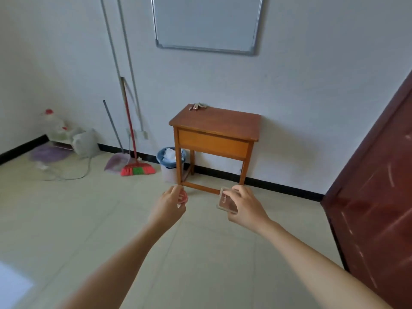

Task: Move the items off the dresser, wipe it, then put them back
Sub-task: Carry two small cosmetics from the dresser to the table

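My left hand (169,205) pinches a small red round thing (183,196). My right hand (246,206) grips a flat clear case (226,200) by its edges. Both are well short of the dresser (223,123). I'd carry them level and set them on the bare front of its top (one at a time). At its back left corner lies a small bunch (197,106), perhaps keys, too blurred to tell.

Two hands show: one left hand (168,206), one right hand (247,206). There is one red disc (183,195) and one flat case (226,202). One each: dresser (216,123), broom (138,169), dustpan (117,161), bin (169,173), whiteboard (207,21).
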Demonstrator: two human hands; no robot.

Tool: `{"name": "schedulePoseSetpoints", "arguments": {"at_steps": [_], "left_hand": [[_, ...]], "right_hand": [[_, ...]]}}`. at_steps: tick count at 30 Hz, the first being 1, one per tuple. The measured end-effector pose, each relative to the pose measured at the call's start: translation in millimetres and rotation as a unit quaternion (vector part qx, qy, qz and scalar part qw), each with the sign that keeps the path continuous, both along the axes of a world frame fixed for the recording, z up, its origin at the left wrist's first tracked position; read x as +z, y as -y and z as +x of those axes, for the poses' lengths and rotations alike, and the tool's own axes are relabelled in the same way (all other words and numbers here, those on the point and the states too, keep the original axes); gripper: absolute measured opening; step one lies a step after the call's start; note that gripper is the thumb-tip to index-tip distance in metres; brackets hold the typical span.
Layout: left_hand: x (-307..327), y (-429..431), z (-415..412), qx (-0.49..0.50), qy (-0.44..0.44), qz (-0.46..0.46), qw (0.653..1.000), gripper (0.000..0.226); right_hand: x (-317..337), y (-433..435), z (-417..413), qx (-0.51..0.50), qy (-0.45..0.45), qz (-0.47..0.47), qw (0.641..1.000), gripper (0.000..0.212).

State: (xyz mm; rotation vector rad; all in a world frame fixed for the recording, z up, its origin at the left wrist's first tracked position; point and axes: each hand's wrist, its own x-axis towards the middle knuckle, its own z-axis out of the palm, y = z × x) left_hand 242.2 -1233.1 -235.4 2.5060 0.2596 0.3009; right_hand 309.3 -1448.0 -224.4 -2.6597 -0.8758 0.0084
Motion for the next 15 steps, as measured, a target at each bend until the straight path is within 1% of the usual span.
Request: {"name": "schedulePoseSetpoints", "arguments": {"at_steps": [4,8,15], "left_hand": [[12,-34,5,0.036,0.018,0.008,0.999,0.033],[16,-50,24,0.045,0.023,0.008,0.999,0.035],[40,-73,96,0.070,0.077,0.053,0.993,0.030]], "right_hand": [[8,-35,21,0.036,0.011,0.019,0.999,0.055],[7,-52,49,0.049,0.013,0.023,0.998,0.055],[17,-78,139,0.073,0.047,0.037,0.996,0.053]]}}
